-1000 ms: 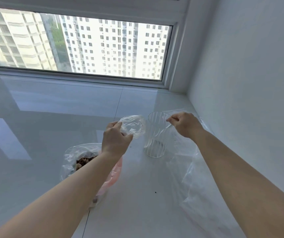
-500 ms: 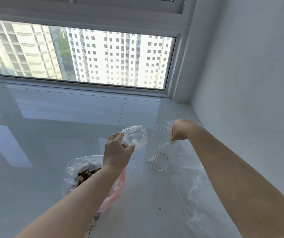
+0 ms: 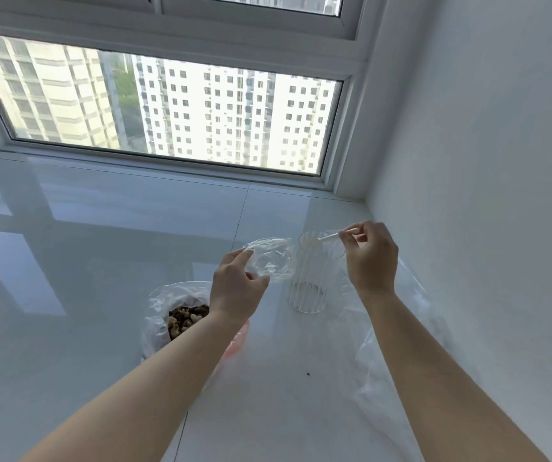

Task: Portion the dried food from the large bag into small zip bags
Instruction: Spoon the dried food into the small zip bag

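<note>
Two bare hands up over a glossy white tiled surface (image 3: 101, 261), mirror-smooth, window frame reflected in it. Furthest left, sat on the tiles: large bag (image 3: 161, 305) of crinkly clear plastic with a pink patch low on its right side, mouth slumped wide, lumpy brown and tan dried food (image 3: 186, 318) piled inside. Partly covered by the left forearm. Just right of that and higher, left hand (image 3: 236, 288) pinching a small zip bag (image 3: 273, 261), thumb and fingers curled onto its lower-left edge; thin, wrinkled, see-through film, bulging a bit. Touching or just beside the rim of a clear glass tumbler (image 3: 311, 275), couldn't tell which. Tumbler upright on the tiles, cylindrical, vertical ribs down the wall. Right hand (image 3: 373, 258) above its rim, fingertips clamped on a slim clear strip (image 3: 329, 236) reaching left across the mouth; looked like a zip bag's top edge, hard to say. Further right, more filmy clear plastic sheeting (image 3: 391, 378) spread flat under the right forearm, running along the matte white wall (image 3: 484, 161). Tiny dark crumb (image 3: 308, 374) on the tiles between the arms.
</note>
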